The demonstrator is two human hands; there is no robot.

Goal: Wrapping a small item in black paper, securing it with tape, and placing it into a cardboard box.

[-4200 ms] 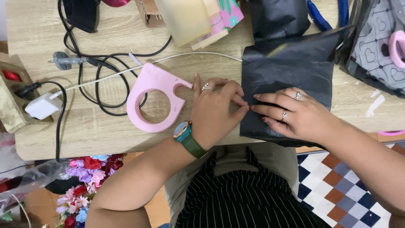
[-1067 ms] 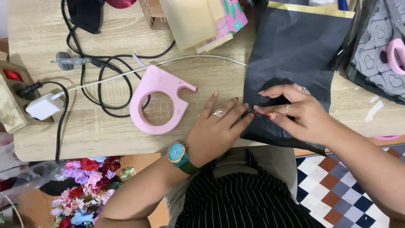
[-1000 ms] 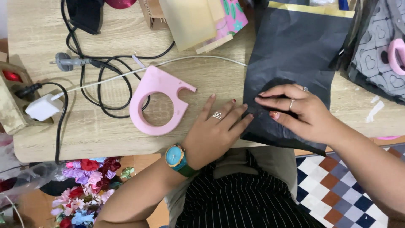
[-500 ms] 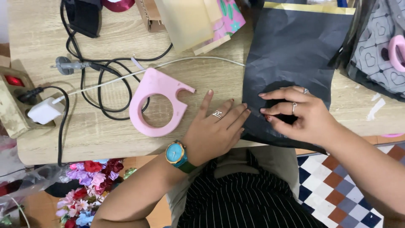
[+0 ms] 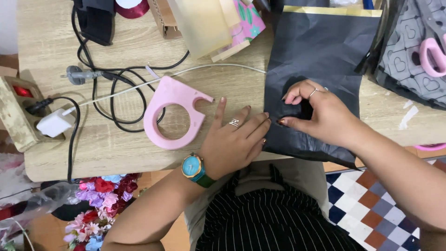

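**Two hands on a sheet of black wrapping paper at the table edge**

A sheet of black wrapping paper (image 5: 320, 51), with a gold strip along its far edge, lies on the wooden table (image 5: 107, 153) at the right, its near end hanging just over the table's front edge. The left hand (image 5: 234, 142) lies flat with fingers spread, palm on the wood and fingertips touching the sheet's left edge; it wears a ring, and a teal wristwatch (image 5: 192, 166) sits on the wrist. The right hand (image 5: 320, 116) rests on the paper's lower half, fingers curled and thumb and forefinger drawn together, pinching a fold of the black sheet; it too wears a ring.

Just left of the left hand lies a pink tape dispenser (image 5: 173, 116) with a round hole, close to the forefinger but apart from it. Black cables (image 5: 111, 95) loop behind it, and a white cord (image 5: 218, 67) runs to a white charger (image 5: 55, 124) plugged in beside a power strip (image 5: 16, 111). Artificial flowers (image 5: 100, 204) show below the table edge, at left.
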